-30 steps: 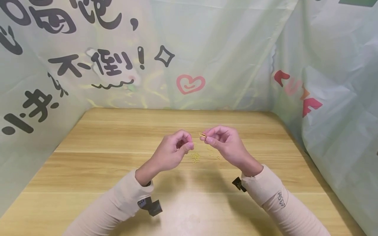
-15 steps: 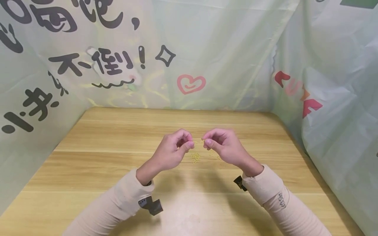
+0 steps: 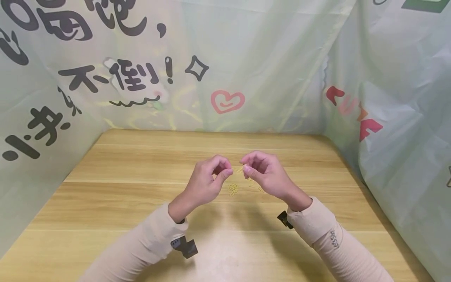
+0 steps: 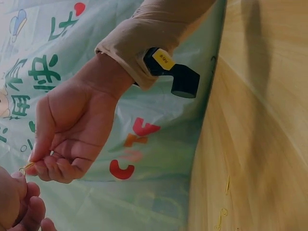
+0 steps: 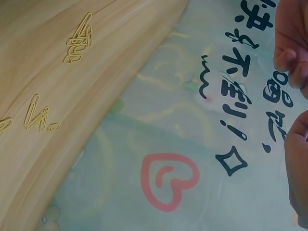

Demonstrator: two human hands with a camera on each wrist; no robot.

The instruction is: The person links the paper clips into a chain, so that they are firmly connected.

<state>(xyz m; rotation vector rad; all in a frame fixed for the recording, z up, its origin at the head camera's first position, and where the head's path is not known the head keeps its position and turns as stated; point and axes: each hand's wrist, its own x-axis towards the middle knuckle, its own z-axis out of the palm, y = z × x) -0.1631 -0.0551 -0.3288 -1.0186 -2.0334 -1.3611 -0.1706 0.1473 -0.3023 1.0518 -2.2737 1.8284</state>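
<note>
My left hand [image 3: 208,180] pinches a yellow paper clip [image 4: 21,170] between thumb and fingertips. Opposite it, my right hand [image 3: 269,174] pinches another yellow paper clip [image 4: 30,165], its end pointing at the left hand. In the left wrist view the two clips meet at the fingertips, and the fingers hide much of both. Both hands are raised over the wooden table [image 3: 123,203]. Below them lies a small pile of yellow paper clips [image 3: 233,189]. Only the edges of both hands show in the right wrist view.
Several loose paper clips [image 5: 36,113] lie to the right of the pile, partly behind the right hand in the head view. Printed fabric curtains [image 3: 278,70] stand around the table's back and sides. Each sleeve carries a small black device [image 3: 184,246] at the wrist.
The right hand's clip has come down from a higher position to the level of the left hand's clip. My left hand has shifted slightly right. The pile has stayed put.
</note>
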